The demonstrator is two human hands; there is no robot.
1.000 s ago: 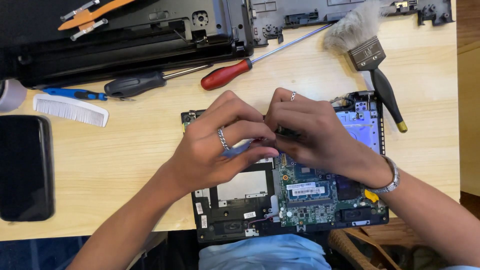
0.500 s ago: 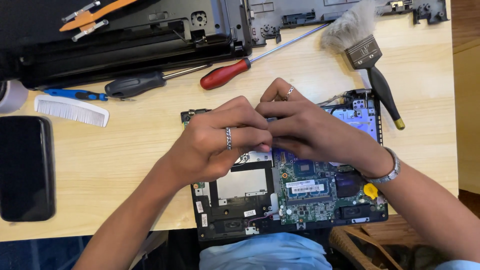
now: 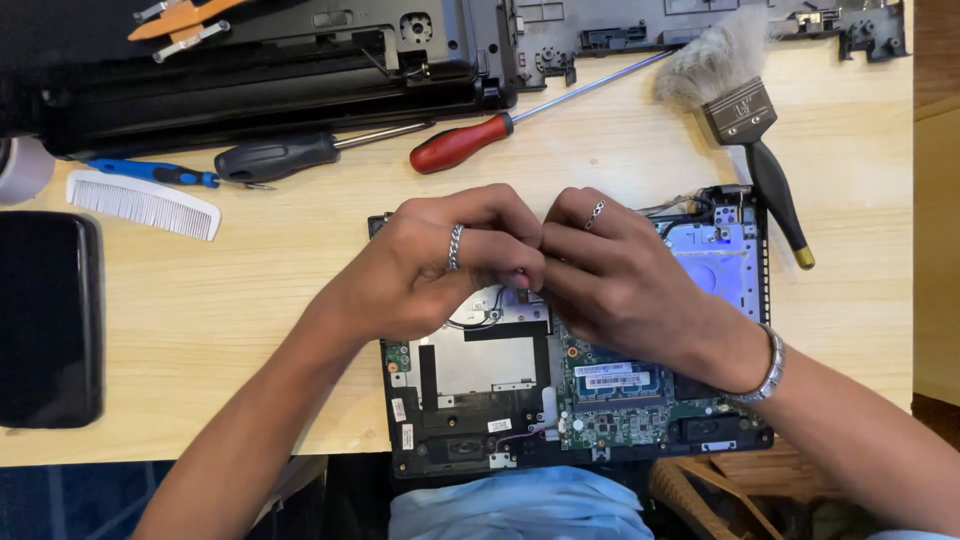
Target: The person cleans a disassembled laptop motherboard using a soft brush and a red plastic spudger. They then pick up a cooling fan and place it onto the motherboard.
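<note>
An opened laptop base [image 3: 480, 390] with its green circuit board [image 3: 620, 400] bare lies at the near edge of the wooden table. My left hand [image 3: 440, 265], a ring on one finger, and my right hand [image 3: 610, 275], with a ring and a wrist bracelet, meet fingertip to fingertip over the upper middle of the base. Both sets of fingers are curled and pinched at one small spot among thin black wires [image 3: 485, 310]. What they pinch is hidden under the fingers.
A red-handled screwdriver [image 3: 465, 143] and a black-handled one [image 3: 280, 157] lie behind the hands. A paintbrush [image 3: 745, 110] sits at the right, a white comb [image 3: 145, 203] and blue tool [image 3: 150, 173] at the left. Black laptop casings [image 3: 260, 70] line the far edge; a black case [image 3: 45, 320] rests far left.
Both hands have shifted slightly toward the far edge of the laptop base and closed tighter together. The tools on the table have not moved.
</note>
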